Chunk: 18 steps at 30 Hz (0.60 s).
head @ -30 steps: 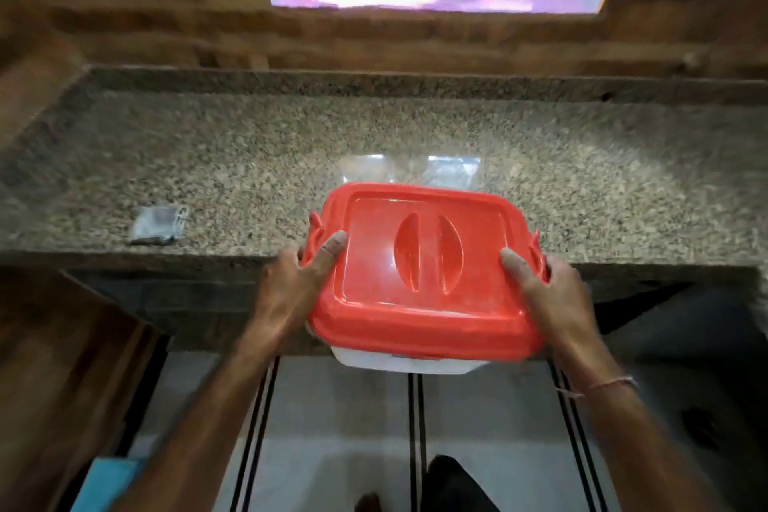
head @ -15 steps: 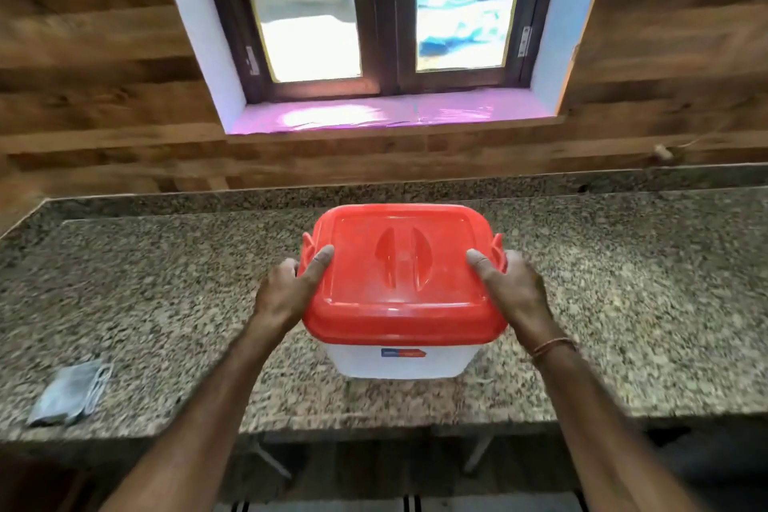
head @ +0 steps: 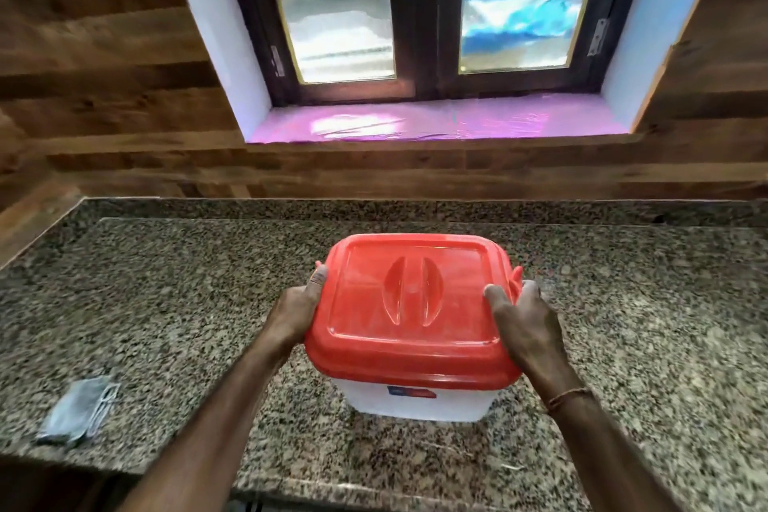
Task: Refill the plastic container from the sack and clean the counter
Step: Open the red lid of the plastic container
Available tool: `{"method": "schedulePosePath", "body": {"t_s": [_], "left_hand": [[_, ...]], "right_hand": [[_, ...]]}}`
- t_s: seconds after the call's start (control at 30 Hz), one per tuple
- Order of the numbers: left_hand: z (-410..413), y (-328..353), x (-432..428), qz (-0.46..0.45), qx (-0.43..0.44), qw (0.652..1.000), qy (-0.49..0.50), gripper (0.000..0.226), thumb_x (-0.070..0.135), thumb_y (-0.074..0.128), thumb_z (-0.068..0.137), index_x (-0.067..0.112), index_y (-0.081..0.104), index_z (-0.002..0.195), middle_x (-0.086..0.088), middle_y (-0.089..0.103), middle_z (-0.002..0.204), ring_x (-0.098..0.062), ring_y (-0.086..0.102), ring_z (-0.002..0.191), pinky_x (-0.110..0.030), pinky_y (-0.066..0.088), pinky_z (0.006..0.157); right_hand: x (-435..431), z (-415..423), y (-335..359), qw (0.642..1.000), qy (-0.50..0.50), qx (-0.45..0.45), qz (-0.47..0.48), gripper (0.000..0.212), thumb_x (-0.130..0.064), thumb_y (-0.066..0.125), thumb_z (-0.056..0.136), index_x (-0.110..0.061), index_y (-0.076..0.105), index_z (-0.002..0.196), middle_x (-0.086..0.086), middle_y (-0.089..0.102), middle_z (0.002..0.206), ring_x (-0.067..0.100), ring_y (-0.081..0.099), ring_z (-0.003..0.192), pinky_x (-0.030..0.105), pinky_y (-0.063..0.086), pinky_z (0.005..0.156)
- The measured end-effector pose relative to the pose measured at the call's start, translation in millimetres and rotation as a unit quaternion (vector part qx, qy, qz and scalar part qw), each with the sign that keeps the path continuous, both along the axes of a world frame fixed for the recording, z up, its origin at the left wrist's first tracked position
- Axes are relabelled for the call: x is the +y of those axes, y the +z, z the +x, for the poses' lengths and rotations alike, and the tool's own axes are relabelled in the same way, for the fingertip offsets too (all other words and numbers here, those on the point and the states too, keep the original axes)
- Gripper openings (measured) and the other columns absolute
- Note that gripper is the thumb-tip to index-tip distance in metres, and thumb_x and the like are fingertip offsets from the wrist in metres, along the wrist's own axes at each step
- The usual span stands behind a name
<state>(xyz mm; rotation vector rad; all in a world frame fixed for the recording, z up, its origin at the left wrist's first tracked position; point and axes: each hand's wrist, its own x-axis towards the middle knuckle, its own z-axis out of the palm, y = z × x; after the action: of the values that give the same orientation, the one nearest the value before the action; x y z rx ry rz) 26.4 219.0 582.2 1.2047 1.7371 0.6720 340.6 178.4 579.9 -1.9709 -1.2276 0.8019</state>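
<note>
A white plastic container (head: 419,403) with a red lid (head: 411,308) stands on the speckled granite counter (head: 187,303), a little back from the front edge. The lid is on and has a moulded handle in its middle. My left hand (head: 297,310) grips the lid's left side and my right hand (head: 525,324) grips its right side by the red clasp. No sack is in view.
A small folded grey cloth (head: 77,409) lies on the counter at the near left. A wood-panelled wall rises behind the counter, with a dark-framed window (head: 419,12) and a pink-covered sill (head: 436,118). The counter's front edge runs along the bottom.
The container has gone from in front of the counter edge up onto the counter and stands there now, both hands still on the lid. My view has tilted up toward the window.
</note>
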Motion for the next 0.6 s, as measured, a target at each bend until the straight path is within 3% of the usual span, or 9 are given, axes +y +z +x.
{"method": "schedulePosePath", "body": {"t_s": [0.1, 0.13, 0.2, 0.23, 0.27, 0.33, 0.4, 0.5, 0.6], "left_hand": [[-6, -5, 3, -0.017, -0.025, 0.999, 0.035, 0.076, 0.068, 0.03, 0.101, 0.01, 0.067, 0.068, -0.005, 0.068, 0.058, -0.013, 0.064, 0.047, -0.028, 0.054, 0.049], [-14, -11, 4, -0.036, -0.055, 0.997, 0.045, 0.078, 0.067, 0.031, 0.101, 0.005, 0.067, 0.07, -0.007, 0.068, 0.06, -0.015, 0.063, 0.048, -0.03, 0.056, 0.051], [-33, -28, 4, -0.078, -0.135, 0.986, 0.058, 0.093, 0.077, 0.041, 0.093, -0.011, 0.069, 0.093, -0.025, 0.073, 0.085, -0.026, 0.067, 0.072, -0.054, 0.064, 0.077], [-40, -35, 4, -0.091, -0.159, 0.981, 0.061, 0.097, 0.081, 0.047, 0.088, -0.013, 0.066, 0.105, -0.031, 0.072, 0.098, -0.031, 0.066, 0.082, -0.062, 0.057, 0.089], [-41, -36, 5, -0.086, -0.173, 0.979, 0.068, 0.096, 0.079, 0.048, 0.089, -0.014, 0.065, 0.107, -0.032, 0.071, 0.096, -0.031, 0.064, 0.082, -0.06, 0.056, 0.088], [-41, -28, 9, -0.04, -0.135, 0.986, 0.088, 0.079, 0.069, 0.04, 0.098, -0.006, 0.067, 0.096, -0.014, 0.068, 0.069, -0.022, 0.06, 0.063, -0.042, 0.056, 0.069], [-37, -16, 14, 0.03, -0.113, 0.99, 0.077, 0.076, 0.072, 0.033, 0.098, 0.004, 0.064, 0.108, -0.007, 0.068, 0.073, -0.021, 0.063, 0.062, -0.035, 0.057, 0.058], [-29, -6, 17, 0.039, -0.181, 0.983, 0.011, 0.076, 0.073, 0.055, 0.09, 0.014, 0.053, 0.138, -0.017, 0.072, 0.115, -0.03, 0.075, 0.094, -0.047, 0.065, 0.069], [-27, -13, 16, 0.037, -0.196, 0.98, 0.009, 0.08, 0.058, 0.077, 0.081, 0.025, 0.046, 0.146, -0.011, 0.069, 0.126, -0.028, 0.076, 0.1, -0.045, 0.065, 0.072]], "right_hand": [[2, 0, 1, 1.0, 0.008, -0.001, -0.006, 0.053, -0.049, 0.048, 0.1, -0.007, 0.046, 0.133, 0.011, 0.062, 0.102, 0.02, 0.063, 0.076, 0.026, 0.046, 0.053], [3, -3, 2, 1.0, 0.012, 0.003, -0.007, 0.053, -0.049, 0.048, 0.1, -0.007, 0.046, 0.133, 0.011, 0.062, 0.102, 0.022, 0.064, 0.077, 0.027, 0.049, 0.055], [3, -9, 3, 0.999, 0.022, 0.019, -0.014, 0.049, -0.047, 0.047, 0.102, -0.007, 0.045, 0.131, 0.007, 0.061, 0.095, 0.02, 0.064, 0.074, 0.027, 0.049, 0.053], [2, -14, 4, 0.999, 0.027, 0.029, -0.016, 0.046, -0.045, 0.047, 0.103, -0.007, 0.045, 0.13, 0.004, 0.059, 0.092, 0.018, 0.063, 0.072, 0.025, 0.047, 0.05], [1, -18, 5, 0.999, 0.031, 0.037, -0.015, 0.046, -0.043, 0.046, 0.103, -0.007, 0.044, 0.131, 0.002, 0.059, 0.09, 0.016, 0.063, 0.071, 0.024, 0.046, 0.049], [3, -24, 4, 0.999, 0.03, 0.043, -0.016, 0.051, -0.046, 0.045, 0.104, -0.007, 0.043, 0.135, 0.001, 0.059, 0.091, 0.015, 0.063, 0.072, 0.024, 0.047, 0.05], [4, -28, 5, 0.999, 0.017, 0.047, -0.014, 0.059, -0.055, 0.043, 0.102, -0.008, 0.045, 0.137, 0.002, 0.061, 0.093, 0.015, 0.064, 0.074, 0.025, 0.048, 0.052], [4, -30, 1, 0.996, -0.024, 0.086, -0.014, 0.07, -0.072, 0.034, 0.096, -0.01, 0.063, 0.11, 0.011, 0.073, 0.088, 0.025, 0.072, 0.072, 0.037, 0.061, 0.058], [1, -34, -4, 0.991, -0.068, 0.113, 0.009, 0.072, -0.067, 0.037, 0.098, -0.004, 0.065, 0.079, 0.017, 0.072, 0.074, 0.027, 0.068, 0.059, 0.038, 0.059, 0.06]]}}
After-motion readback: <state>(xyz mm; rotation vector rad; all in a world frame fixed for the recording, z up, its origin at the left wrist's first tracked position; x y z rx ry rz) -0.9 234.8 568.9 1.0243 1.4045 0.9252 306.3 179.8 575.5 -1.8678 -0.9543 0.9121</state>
